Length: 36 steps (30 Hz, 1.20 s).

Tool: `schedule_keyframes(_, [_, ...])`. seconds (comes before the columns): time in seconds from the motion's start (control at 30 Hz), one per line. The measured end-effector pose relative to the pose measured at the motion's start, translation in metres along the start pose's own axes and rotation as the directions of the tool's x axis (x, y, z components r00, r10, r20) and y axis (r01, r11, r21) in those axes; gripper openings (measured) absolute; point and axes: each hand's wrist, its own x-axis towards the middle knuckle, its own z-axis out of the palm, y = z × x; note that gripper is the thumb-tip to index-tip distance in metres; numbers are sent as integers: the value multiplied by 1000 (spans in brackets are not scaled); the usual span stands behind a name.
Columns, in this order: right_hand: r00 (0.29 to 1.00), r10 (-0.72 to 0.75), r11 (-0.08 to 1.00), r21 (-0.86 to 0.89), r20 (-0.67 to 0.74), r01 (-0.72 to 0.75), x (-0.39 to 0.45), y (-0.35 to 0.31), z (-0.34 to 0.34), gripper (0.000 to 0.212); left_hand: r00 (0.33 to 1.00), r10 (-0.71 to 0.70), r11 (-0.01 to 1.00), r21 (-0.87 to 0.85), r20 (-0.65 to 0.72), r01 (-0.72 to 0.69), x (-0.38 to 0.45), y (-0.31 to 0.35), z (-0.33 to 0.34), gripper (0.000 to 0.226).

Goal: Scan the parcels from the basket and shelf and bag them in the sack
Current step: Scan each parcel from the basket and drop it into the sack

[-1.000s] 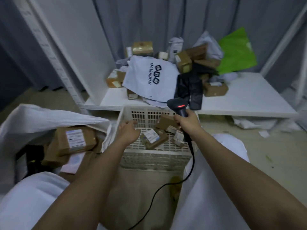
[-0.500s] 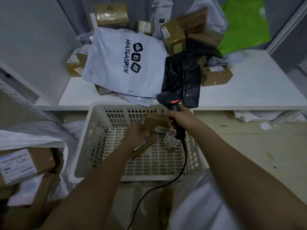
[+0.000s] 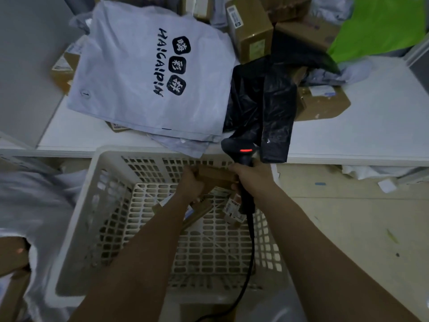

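The left hand (image 3: 190, 184) reaches into the white basket (image 3: 76, 228) and its grip is wrapped around the left end of a small brown box (image 3: 217, 176). The box is up near the far wall of the basket. Its long side runs left to right, from one hand over to the other.

The right hand (image 3: 254, 176) has its grip tight around the handle of a black scanner (image 3: 241, 151). The scanner stands nearly upright with its head at the top, pointing left, and a red light glows on it. Its black cord (image 3: 249, 263) hangs down over the basket.

Two more small parcels lie on the basket floor: a flat brown one (image 3: 197, 211) under the left wrist, and a little one with a white label (image 3: 233, 209) just beside the scanner handle.

Behind the basket, the white shelf (image 3: 371, 126) holds a pile of parcels: a big grey bag with black letters (image 3: 148, 73), a black bag (image 3: 274, 108), brown boxes and a green bag (image 3: 380, 26). The white sack (image 3: 30, 194) is on the left.
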Motion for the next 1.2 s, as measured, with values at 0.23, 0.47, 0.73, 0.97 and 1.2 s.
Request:
schedule_keyframes(0.23, [999, 0, 999, -42, 44, 2, -10, -7, 21, 35, 985, 160, 924, 361, -58, -129, -30, -3, 0, 32])
schedule_keyframes(0.47, [995, -86, 995, 49, 49, 84, -45, -23, 28, 13, 934, 293, 951, 165, -204, -262, -96, 17, -52, 12])
schedule_keyframes(0.73, [990, -137, 979, 143, -45, 142, -118, -13, 12, 24, 928, 82, 954, -241, -363, -178, -194, 53, -102, 13])
schedule_keyframes(0.97, [950, -290, 938, 161, -111, 306, -193, 2, 14, 27, 858, -135, 834, -525, -495, -172, -291, 60, -148, 21])
schedule_keyframes(1.2, [936, -351, 929, 128, 13, 347, -235, 4, 34, 48, 856, -145, 842, -517, -496, -157, -364, 45, -198, 33])
